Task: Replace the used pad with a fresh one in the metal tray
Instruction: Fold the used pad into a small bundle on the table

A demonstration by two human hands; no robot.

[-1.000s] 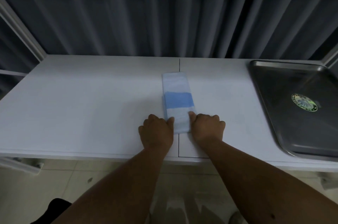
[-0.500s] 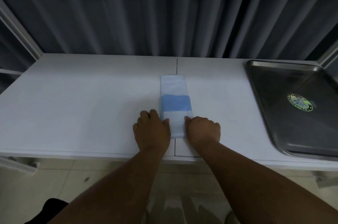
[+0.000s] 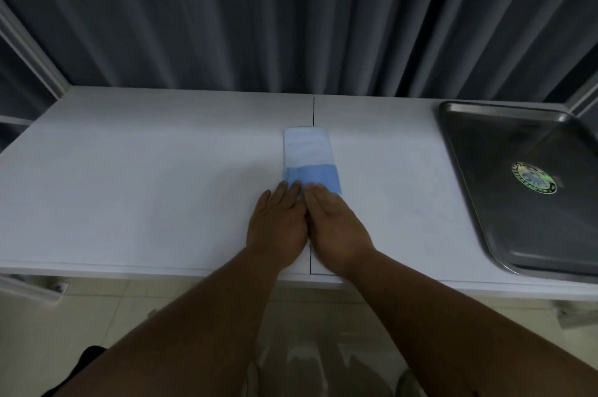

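Observation:
A folded pad [image 3: 308,155], white with a blue band, lies lengthwise in the middle of the white table [image 3: 145,170]. My left hand [image 3: 279,221] and my right hand [image 3: 336,225] lie side by side, flat on the pad's near end, fingers straight and pressing down on it. Their fingertips reach the blue band, and the near part of the pad is hidden under them. The metal tray [image 3: 504,228] sits at the table's right end. It holds no pad and shows only a round green sticker [image 3: 534,177] on its floor.
A dark pleated curtain [image 3: 291,17] hangs right behind the table. White frame bars stand at the far left and right corners. The table's front edge runs just under my wrists, with tiled floor below.
My hands were curled at either side of the pad's near end. They have come together on top of it, fingers now flat. The pad has not shifted.

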